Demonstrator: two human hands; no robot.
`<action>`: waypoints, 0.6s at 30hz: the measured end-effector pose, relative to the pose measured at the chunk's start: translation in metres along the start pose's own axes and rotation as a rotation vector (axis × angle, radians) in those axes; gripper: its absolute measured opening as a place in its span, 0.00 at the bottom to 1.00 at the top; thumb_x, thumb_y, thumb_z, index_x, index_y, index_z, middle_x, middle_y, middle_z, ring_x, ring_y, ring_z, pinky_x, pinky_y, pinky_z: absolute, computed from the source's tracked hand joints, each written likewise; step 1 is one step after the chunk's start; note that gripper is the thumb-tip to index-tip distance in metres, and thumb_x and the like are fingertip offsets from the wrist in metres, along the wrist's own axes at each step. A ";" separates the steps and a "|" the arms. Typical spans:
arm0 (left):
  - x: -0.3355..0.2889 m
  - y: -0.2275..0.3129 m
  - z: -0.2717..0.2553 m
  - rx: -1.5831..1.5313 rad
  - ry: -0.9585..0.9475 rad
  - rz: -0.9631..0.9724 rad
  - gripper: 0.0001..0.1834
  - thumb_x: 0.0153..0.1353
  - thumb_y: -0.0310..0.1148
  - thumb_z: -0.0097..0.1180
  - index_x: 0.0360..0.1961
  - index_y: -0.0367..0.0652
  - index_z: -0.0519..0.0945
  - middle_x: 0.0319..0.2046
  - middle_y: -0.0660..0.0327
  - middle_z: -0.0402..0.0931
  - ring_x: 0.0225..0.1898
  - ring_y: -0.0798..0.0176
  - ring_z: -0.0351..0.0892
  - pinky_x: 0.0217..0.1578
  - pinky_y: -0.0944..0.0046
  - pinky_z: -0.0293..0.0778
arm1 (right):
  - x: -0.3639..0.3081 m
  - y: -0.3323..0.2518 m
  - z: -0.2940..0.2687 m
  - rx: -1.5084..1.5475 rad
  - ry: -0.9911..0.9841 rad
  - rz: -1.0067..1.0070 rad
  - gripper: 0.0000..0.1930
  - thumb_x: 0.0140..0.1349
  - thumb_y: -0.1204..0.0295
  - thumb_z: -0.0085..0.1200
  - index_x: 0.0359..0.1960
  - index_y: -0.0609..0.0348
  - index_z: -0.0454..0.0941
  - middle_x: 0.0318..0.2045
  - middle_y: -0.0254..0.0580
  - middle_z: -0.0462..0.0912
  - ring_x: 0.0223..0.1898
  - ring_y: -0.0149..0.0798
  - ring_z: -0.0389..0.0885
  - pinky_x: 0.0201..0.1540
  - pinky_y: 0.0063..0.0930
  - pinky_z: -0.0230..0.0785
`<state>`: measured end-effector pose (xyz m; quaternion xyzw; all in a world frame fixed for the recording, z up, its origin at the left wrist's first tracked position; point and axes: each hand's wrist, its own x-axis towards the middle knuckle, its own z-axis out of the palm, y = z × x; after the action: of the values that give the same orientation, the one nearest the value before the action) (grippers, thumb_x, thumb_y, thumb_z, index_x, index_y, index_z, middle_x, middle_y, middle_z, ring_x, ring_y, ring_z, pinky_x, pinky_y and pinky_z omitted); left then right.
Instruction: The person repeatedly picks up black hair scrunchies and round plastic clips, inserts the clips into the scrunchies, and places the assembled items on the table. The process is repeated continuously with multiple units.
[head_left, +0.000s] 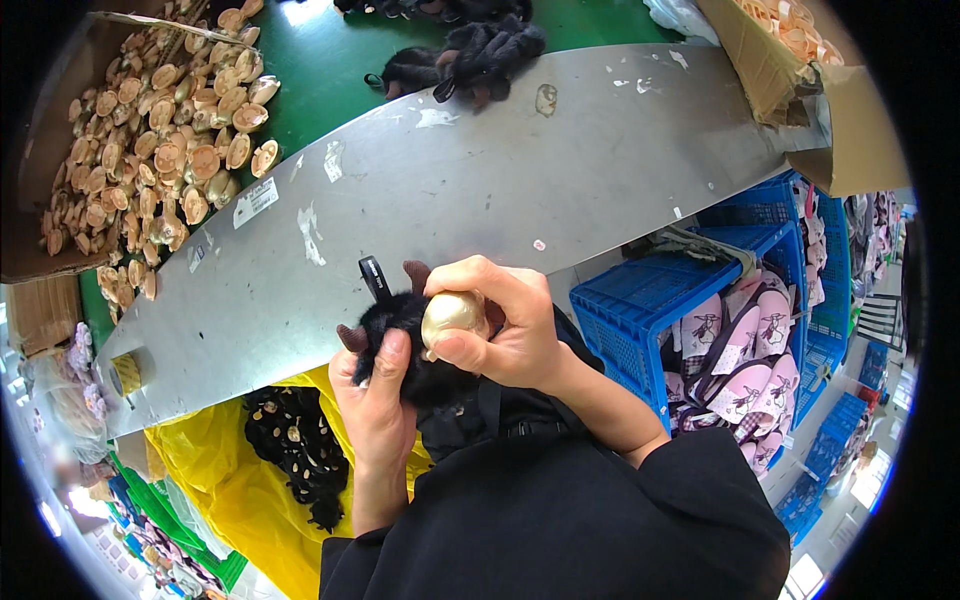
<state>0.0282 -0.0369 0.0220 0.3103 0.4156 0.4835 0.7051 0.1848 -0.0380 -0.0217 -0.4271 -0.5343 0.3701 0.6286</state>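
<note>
Close in front of my body, my left hand point(381, 398) grips a small black plush toy point(397, 318) with brown ears and a black loop tag, its thumb pressed on the fur. Against the toy's right side, my right hand point(512, 325) holds a shiny gold rounded shell point(453, 318) between thumb and curled fingers. The shell touches the plush; whether it is fastened there I cannot tell. Part of the toy's lower body is hidden by my hands and blends with my dark clothing.
A box of gold shells point(205, 160) spills over at the far left. More black plush toys point(480, 60) lie beyond the grey metal table edge point(420, 190). A yellow bag point(200, 450) holds black pieces below. Blue crates point(625, 310) with pink slippers point(740, 375) stand right; a carton point(865, 130) sits behind.
</note>
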 end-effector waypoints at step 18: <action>0.000 -0.013 0.003 0.332 0.077 0.218 0.08 0.70 0.29 0.62 0.44 0.34 0.83 0.37 0.68 0.82 0.38 0.76 0.74 0.42 0.74 0.70 | 0.008 0.001 0.002 -0.683 0.142 -0.520 0.20 0.59 0.56 0.70 0.42 0.59 0.86 0.14 0.30 0.69 0.14 0.32 0.66 0.18 0.24 0.60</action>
<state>0.0360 -0.0415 0.0126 0.4467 0.4800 0.4935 0.5714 0.1843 -0.0301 -0.0199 -0.4860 -0.6713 -0.0287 0.5588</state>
